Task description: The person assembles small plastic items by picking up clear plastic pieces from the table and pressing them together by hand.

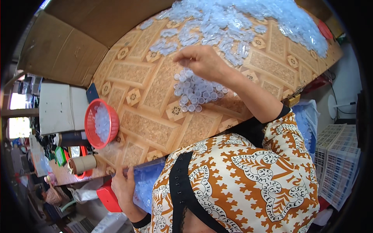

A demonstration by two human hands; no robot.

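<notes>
The right hand (pixel 202 60) pinches small clear plastic caps (pixel 196 91) on the patterned table (pixel 147 93); the left hand (pixel 123 182) grips a clear bag (pixel 147 182).

The wooden-look tabletop (pixel 155 124) wears a tan and brown geometric tile pattern. Clear bluish plastic caps (pixel 196 91) lie pale beside a round red plastic mesh basket (pixel 90 128). The person's blouse (pixel 252 182) is orange-and-white paisley, trimmed black.

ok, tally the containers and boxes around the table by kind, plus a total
Red mesh basket: 1, holding clear caps
Clear plastic bag: 1, held by the left hand
Brown cardboard box: 1
White lattice crate: 1
Total: 4
The loose clear caps under the right hand are too many to count.
</notes>
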